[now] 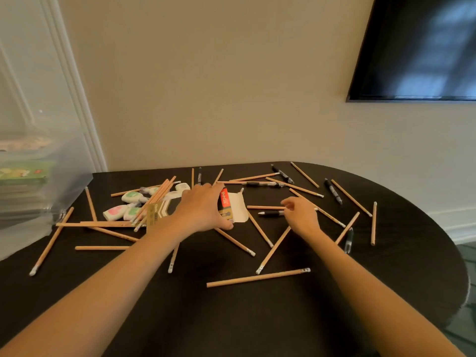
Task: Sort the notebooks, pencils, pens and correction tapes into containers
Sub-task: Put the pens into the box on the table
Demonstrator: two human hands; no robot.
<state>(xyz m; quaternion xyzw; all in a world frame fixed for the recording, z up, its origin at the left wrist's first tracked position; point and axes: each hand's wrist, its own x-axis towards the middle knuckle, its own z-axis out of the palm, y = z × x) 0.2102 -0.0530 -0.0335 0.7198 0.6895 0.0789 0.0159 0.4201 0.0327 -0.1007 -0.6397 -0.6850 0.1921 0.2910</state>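
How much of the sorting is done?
Early on: colourful notebooks look stacked in the clear plastic bin. The left hand grips a small red-and-black cardboard box; the right hand pinches a wooden pencil. Other pencils, black pens and pastel correction tapes lie scattered on the dark table.

White lettering on red-labelled box [224, 199]; print on gold box [154, 215]; both illegible

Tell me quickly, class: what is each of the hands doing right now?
Left hand: grips the box.
Right hand: fingers curled over a pencil; grip cannot be told.
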